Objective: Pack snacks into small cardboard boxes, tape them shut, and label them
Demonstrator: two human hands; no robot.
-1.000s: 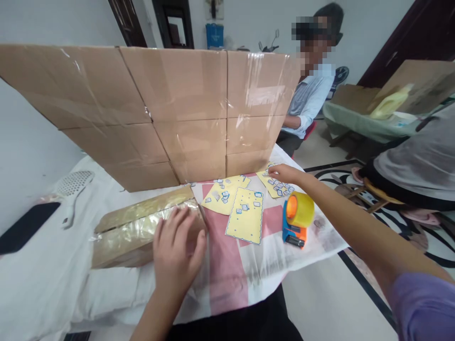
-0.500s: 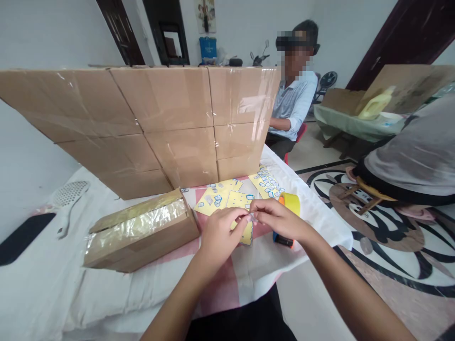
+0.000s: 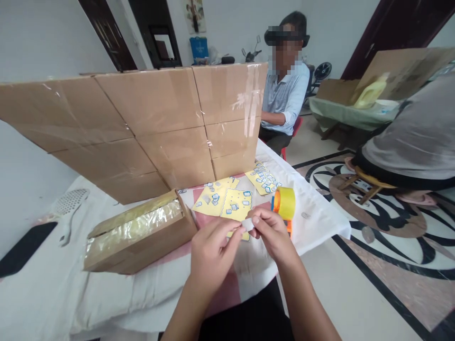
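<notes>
A small whitish piece [image 3: 248, 224], thin and flat like a sticker, is pinched between my two hands above the table. My left hand [image 3: 212, 248] has thumb and index finger closed on its left edge. On the other side my right hand [image 3: 272, 233] grips it between thumb and fingers. Just beyond lies a yellow sheet [image 3: 237, 203] with small blue-edged pieces on it, partly hidden by my hands. Another yellow sheet [image 3: 209, 201] lies to its left, and a third yellow sheet [image 3: 261, 183] to the right bears many such pieces. A yellow tape roll [image 3: 287, 202] stands beside my right hand.
A wall of taped cardboard [image 3: 170, 128] rises along the table's far side. At left are a cardboard box [image 3: 138, 241], a white skimmer [image 3: 69, 206] and a black phone-like slab [image 3: 26, 248]. One person [image 3: 286, 90] sits beyond the table, another [image 3: 415, 137] at right.
My right hand has turned and drawn slightly lower, leaving the whitish piece more visible between my fingers. The tape roll is less covered. The whole view has shifted a little.
</notes>
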